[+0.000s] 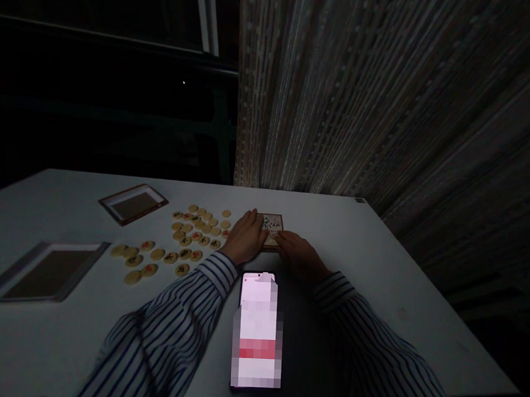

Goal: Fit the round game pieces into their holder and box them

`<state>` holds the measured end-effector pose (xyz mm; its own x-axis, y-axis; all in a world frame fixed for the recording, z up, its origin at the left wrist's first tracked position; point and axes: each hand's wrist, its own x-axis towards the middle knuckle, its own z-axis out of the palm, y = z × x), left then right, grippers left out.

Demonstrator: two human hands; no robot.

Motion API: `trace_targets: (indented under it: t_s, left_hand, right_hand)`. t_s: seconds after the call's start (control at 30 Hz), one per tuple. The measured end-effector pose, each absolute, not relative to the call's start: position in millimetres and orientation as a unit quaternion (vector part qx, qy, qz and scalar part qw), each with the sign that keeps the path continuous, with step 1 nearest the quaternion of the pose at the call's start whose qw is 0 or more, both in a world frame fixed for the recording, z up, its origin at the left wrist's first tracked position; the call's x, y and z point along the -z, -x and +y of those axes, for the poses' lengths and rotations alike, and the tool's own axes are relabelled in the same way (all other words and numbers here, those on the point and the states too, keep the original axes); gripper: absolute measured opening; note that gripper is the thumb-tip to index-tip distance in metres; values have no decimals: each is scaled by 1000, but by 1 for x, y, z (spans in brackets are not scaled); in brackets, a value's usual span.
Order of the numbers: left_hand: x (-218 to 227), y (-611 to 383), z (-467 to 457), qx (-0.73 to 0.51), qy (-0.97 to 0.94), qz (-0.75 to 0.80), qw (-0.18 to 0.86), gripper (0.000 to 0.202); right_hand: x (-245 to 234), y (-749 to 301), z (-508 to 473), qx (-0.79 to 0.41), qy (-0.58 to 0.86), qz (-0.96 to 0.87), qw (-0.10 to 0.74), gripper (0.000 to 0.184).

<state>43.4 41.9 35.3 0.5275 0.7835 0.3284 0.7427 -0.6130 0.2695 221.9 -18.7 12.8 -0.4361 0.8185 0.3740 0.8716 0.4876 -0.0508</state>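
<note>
A small flat box (272,227) with a brown rim and a pale top bearing dark figures or writing lies on the white table. My left hand (247,237) rests along its left edge, fingers stretched forward and close together. My right hand (301,254) touches its lower right corner with extended fingers; the undersides of both hands are hidden. Just left of my left hand are many round wooden xiangqi pieces (184,254), some with red characters, some with black, others showing a plain face. A lit smartphone (258,321) is between my forearms, its screen partly blurred out.
An open shallow tray (133,203) with a brown rim sits at the back left of the white table (346,237). Nearer, at the left, is a second tray-like piece (53,271) with a clear or pale rim. A striped string curtain (340,90) hangs behind the table.
</note>
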Motion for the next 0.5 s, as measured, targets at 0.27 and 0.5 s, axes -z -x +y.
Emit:
trace_targets:
  t_s: [0.27, 0.5]
  left_hand:
    - [-14, -50, 68, -141, -874, 461, 68, 58]
    - [-9, -49, 67, -131, -881, 452, 45, 58]
  right_hand:
    - [-14, -223, -17, 73, 503, -841, 187, 35]
    - [-21, -214, 9, 69, 563, -803, 184, 41]
